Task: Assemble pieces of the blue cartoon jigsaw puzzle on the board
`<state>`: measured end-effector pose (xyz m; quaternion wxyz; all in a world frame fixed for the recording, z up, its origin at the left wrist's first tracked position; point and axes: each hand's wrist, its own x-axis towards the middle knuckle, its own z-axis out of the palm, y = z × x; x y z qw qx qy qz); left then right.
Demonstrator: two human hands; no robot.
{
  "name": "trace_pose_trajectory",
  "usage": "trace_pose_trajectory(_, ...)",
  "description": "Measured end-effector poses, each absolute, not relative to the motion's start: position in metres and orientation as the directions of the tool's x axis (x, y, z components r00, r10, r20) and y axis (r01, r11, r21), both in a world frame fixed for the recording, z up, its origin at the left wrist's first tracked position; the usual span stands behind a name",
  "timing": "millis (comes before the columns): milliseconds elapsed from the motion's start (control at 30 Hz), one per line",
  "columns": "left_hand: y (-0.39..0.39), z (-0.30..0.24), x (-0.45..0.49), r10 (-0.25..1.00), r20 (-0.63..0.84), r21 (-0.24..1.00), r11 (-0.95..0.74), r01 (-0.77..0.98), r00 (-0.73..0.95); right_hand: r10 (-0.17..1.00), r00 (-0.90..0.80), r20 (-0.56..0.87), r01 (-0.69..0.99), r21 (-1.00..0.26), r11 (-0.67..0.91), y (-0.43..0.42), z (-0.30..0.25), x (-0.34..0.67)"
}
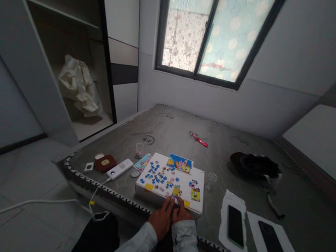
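Many blue jigsaw pieces [157,177] lie scattered, mostly unassembled | white rectangular puzzle board [152,194] beneath | left hand [160,218], right hand [181,211] at near edge | grasp: cannot tell

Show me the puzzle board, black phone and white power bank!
Puzzle board [156,196], head view, bare white top
Black phone [274,247], head view, middle of its face
White power bank [120,168], head view, its middle

Body log | left sleeve [130,251], right sleeve [189,250]: long, pale grey, creased | left hand [161,219], right hand [182,212]: bare | trousers [97,239]: black, fabric hard to make out in dim light
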<state>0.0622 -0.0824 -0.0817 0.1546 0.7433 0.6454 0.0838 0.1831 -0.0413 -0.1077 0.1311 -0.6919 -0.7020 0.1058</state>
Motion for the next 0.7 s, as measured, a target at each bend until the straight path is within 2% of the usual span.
trace_pose_trajectory(267, -0.080, -0.079, 0.056, 0.979, -0.107, 0.340, -0.128, 0.932, 0.174, 1.000, 0.002, 0.006, 0.955, -0.298, 0.000, -0.040, -0.109, 0.182)
trace_pose_trajectory(533, -0.080, -0.087, 0.054, 0.984, -0.027, 0.358, -0.153, 0.921, 0.174, 1.000, -0.019, -0.014, 0.957, -0.288, 0.014, -0.039, -0.104, 0.185)
trace_pose_trajectory(700, -0.077, -0.081, 0.048, 0.979, -0.039, 0.378, -0.171, 0.910, 0.200, 1.000, -0.023, -0.015, 0.958, -0.287, 0.018, -0.040, -0.101, 0.185)
